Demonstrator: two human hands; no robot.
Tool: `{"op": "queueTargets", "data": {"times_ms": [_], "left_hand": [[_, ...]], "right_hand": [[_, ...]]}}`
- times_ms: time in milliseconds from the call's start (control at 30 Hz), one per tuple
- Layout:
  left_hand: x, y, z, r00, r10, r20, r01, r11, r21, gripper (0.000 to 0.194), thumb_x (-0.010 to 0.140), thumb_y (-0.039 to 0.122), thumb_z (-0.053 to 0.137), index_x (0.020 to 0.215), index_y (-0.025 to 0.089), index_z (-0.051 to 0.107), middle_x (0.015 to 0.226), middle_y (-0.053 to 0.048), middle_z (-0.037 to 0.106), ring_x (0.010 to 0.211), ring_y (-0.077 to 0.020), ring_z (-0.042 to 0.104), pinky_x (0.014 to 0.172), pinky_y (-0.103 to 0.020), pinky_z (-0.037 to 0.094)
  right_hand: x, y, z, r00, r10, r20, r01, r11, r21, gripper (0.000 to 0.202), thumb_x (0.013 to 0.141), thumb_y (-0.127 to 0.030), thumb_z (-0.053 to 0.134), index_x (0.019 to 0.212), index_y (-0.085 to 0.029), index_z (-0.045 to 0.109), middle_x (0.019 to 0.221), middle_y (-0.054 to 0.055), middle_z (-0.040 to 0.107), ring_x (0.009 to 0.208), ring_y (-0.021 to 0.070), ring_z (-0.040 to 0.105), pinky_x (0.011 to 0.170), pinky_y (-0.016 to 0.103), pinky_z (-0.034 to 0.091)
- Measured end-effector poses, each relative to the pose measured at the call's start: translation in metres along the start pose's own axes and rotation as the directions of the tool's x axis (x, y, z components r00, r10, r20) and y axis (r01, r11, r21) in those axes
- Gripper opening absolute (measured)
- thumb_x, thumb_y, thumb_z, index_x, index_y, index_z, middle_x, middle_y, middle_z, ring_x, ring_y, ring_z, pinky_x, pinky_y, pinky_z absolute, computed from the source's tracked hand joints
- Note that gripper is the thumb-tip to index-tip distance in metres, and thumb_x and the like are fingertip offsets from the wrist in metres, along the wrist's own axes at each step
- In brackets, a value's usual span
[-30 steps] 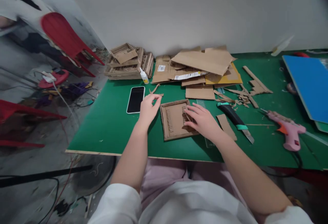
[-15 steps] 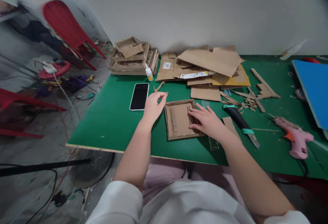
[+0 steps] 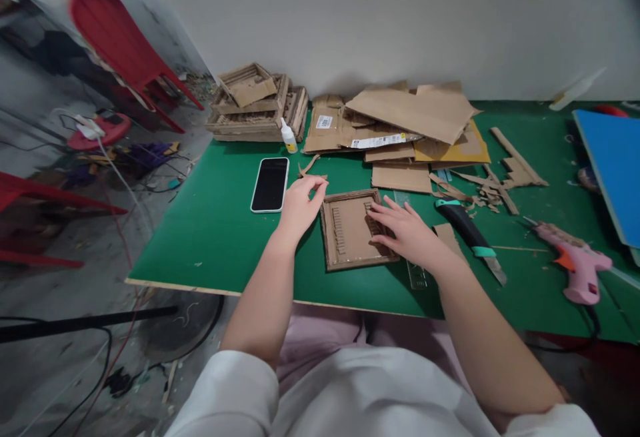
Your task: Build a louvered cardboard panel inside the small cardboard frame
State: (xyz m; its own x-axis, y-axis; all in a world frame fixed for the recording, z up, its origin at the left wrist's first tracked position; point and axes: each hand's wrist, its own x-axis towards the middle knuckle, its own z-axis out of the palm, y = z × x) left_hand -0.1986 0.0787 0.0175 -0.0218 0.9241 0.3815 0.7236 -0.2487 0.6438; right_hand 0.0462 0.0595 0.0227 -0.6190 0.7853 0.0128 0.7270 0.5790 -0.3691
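In front of me lies a shallow square cardboard tray [image 3: 356,237] with a raised rim. Short ridged cardboard strips [image 3: 339,232] stand in a row along its left inside, and a similar row on the right is partly hidden by my right hand. My right hand [image 3: 403,232] is open, its spread fingertips resting over that right row. Just beyond the tray's upper left corner, my left hand [image 3: 303,202] is closed in a pinch. What it pinches, if anything, is too small to tell. Thin cardboard scraps [image 3: 311,166] lie behind its fingers.
A phone [image 3: 270,185] and glue bottle [image 3: 289,137] are to the left. Behind are stacked cardboard frames [image 3: 255,114] and cardboard sheets [image 3: 410,114]. On the right lie a utility knife [image 3: 467,234], a pink glue gun [image 3: 575,257] and a blue board [image 3: 613,174]. A clear ruler [image 3: 417,276] sits under my right wrist.
The view has shifted slightly. Both hands keep nearly the same pose and place; the right fingers have moved only a little on the tray's right row.
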Motion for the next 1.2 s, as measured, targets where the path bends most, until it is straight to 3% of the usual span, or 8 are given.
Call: {"op": "queueTargets", "data": {"times_ms": [200, 300, 467, 1200], "left_hand": [[0.000, 0.000, -0.002, 1.000, 0.004, -0.017, -0.004, 1.000, -0.008, 0.018, 0.086, 0.026, 0.046, 0.087, 0.019, 0.062, 0.090, -0.002, 0.065, 0.083, -0.0144, 0.058, 0.078, -0.028, 0.045], [0.001, -0.001, -0.003, 0.999, 0.005, -0.050, -0.005, 1.000, -0.006, 0.017, 0.085, 0.025, 0.047, 0.086, 0.019, 0.063, 0.088, -0.002, 0.066, 0.082, -0.0142, 0.058, 0.077, -0.028, 0.045], [0.002, -0.003, -0.003, 0.997, 0.012, -0.080, -0.012, 1.000, -0.006, 0.014, 0.084, 0.024, 0.049, 0.085, 0.020, 0.063, 0.086, -0.001, 0.066, 0.080, -0.0137, 0.058, 0.073, -0.027, 0.045], [0.001, -0.003, -0.003, 0.999, 0.009, -0.047, -0.010, 1.000, -0.001, 0.014, 0.084, 0.024, 0.049, 0.085, 0.020, 0.063, 0.085, -0.001, 0.066, 0.079, -0.0137, 0.058, 0.070, -0.026, 0.044]], "right_hand": [[-0.002, 0.000, -0.008, 0.989, 0.011, -0.147, 0.006, 0.993, 0.118, 0.035, 0.089, -0.031, 0.039, 0.117, -0.018, 0.056, 0.125, 0.005, 0.056, 0.127, 0.0220, 0.039, 0.103, 0.042, 0.038], [-0.001, 0.006, 0.000, 0.986, -0.029, -0.161, 0.042, 0.996, 0.075, 0.032, 0.088, -0.029, 0.043, 0.114, -0.018, 0.058, 0.125, 0.005, 0.056, 0.127, 0.0248, 0.038, 0.102, 0.046, 0.038], [0.001, 0.011, 0.014, 0.993, -0.088, -0.078, 0.088, 0.996, 0.000, 0.032, 0.085, -0.030, 0.049, 0.115, -0.023, 0.057, 0.129, 0.003, 0.052, 0.130, 0.0284, 0.032, 0.101, 0.055, 0.035], [-0.001, 0.007, 0.013, 0.997, -0.049, -0.067, 0.051, 0.998, 0.029, 0.029, 0.083, -0.032, 0.053, 0.110, -0.025, 0.060, 0.127, 0.002, 0.054, 0.130, 0.0275, 0.034, 0.102, 0.054, 0.034]]}}
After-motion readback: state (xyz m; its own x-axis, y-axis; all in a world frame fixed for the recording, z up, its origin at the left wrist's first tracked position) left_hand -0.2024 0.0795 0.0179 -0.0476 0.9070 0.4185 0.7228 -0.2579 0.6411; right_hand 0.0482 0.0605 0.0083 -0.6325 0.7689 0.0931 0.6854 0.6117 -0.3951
